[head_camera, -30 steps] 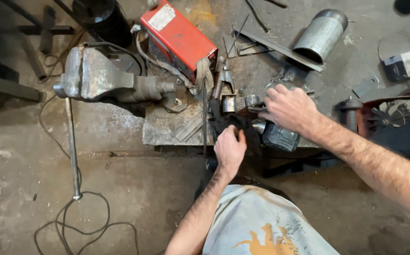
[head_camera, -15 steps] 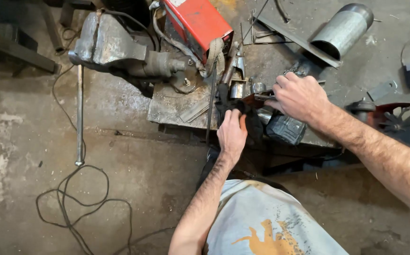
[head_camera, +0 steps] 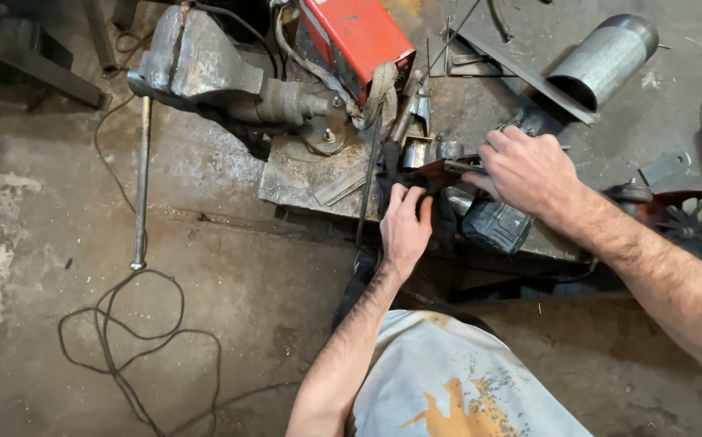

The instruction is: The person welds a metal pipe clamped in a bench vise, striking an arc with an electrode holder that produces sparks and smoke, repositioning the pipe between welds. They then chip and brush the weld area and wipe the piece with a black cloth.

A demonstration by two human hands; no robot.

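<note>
A worn steel workbench carries a heavy grey vise. Right of the vise lies a red box; further right, a flat metal bar and a short metal pipe.

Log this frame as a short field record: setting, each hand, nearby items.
setting: grimy metal workbench above a concrete floor
left hand: pressed on dark metal parts at the bench edge
right hand: laid over a dark power tool; grip unclear
nearby: grey bench vise, red metal box, grey sheet-metal pipe, black cable
</note>
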